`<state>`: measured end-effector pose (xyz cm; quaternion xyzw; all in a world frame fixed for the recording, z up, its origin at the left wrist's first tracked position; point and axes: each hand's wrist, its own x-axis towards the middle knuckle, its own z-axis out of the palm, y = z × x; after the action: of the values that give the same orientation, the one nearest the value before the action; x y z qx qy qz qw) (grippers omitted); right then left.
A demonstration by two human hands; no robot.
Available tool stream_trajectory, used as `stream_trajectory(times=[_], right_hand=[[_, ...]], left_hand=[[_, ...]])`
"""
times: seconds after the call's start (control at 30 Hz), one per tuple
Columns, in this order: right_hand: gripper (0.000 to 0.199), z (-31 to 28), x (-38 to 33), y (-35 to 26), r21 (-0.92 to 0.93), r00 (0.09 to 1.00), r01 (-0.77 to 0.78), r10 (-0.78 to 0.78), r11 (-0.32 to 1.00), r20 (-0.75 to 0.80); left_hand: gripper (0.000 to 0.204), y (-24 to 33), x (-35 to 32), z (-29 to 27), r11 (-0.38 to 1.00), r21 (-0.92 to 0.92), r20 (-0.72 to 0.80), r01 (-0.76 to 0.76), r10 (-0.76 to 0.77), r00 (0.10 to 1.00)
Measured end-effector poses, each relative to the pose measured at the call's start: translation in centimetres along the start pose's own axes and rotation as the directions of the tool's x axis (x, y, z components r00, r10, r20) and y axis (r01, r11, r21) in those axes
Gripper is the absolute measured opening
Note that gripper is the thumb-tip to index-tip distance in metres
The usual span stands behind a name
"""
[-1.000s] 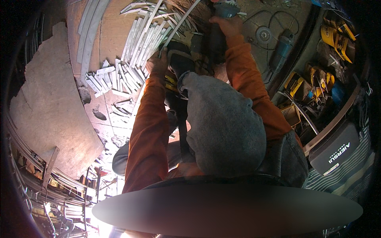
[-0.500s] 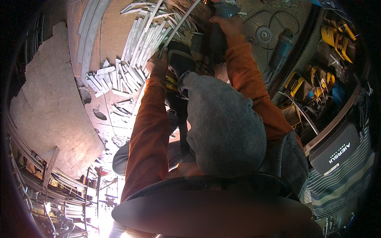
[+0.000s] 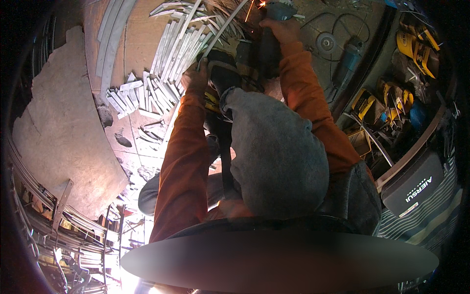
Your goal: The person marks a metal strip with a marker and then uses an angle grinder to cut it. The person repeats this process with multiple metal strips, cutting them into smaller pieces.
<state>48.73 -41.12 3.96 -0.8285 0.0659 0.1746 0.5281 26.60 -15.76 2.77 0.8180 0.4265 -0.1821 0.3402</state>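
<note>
My left hand [image 3: 195,77] presses down on the near end of a long thin metal strip [image 3: 226,25] that runs up and to the right. My right hand [image 3: 280,28] grips a dark angle grinder [image 3: 275,11] at the top of the view. Orange sparks [image 3: 255,7] fly where the grinder meets the strip's far end. Both sleeves are orange. My grey-trousered knee [image 3: 276,157] fills the middle of the view and hides the ground under the hands. A dark shoe [image 3: 223,73] sits just right of my left hand, on or beside the strip.
Several cut metal strips [image 3: 171,49] lie fanned on the floor left of the hands, with short offcuts [image 3: 129,93] nearer. A large flat sheet [image 3: 63,132] lies at left. A second angle grinder [image 3: 348,55], a disc [image 3: 325,43] and yellow tools [image 3: 411,46] lie at right.
Both hands have stayed where they were on the strip and the grinder. Sparks still fly at the grinder's disc.
</note>
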Motion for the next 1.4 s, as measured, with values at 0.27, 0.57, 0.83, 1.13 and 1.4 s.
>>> stream_trajectory(times=[0.27, 0.57, 0.83, 1.13, 1.4], right_hand=[[0.053, 0.8, -1.6, 0.1, 0.019, 0.986, -0.028, 0.030, 0.999, -0.165], [0.055, 0.8, -1.4, -0.3, 0.137, 0.983, 0.164, -0.151, 0.977, -0.106], [0.043, 0.4, -1.2, -0.3, 0.231, 0.998, 0.066, -0.063, 0.971, -0.021], [0.043, 0.7, -0.4, 0.6, 0.283, 0.993, 0.113, -0.120, 0.953, 0.009], [0.043, 0.6, -0.3, 0.3, 0.203, 0.998, -0.060, 0.062, 0.977, -0.007]], left_hand=[[0.059, 0.4, 0.2, -0.3, 0.999, 0.023, 0.008, -0.023, 0.023, 1.000], [0.060, 0.3, 0.0, -0.3, 0.999, 0.038, -0.012, -0.012, 0.013, 1.000], [0.060, 0.1, 0.3, -0.1, 0.999, 0.040, -0.006, -0.004, 0.004, 1.000], [0.061, -0.2, 0.3, 0.3, 0.999, 0.030, -0.037, -0.046, 0.047, 0.998], [0.058, -0.4, 0.4, 0.6, 0.997, 0.028, -0.073, -0.066, 0.068, 0.995]])
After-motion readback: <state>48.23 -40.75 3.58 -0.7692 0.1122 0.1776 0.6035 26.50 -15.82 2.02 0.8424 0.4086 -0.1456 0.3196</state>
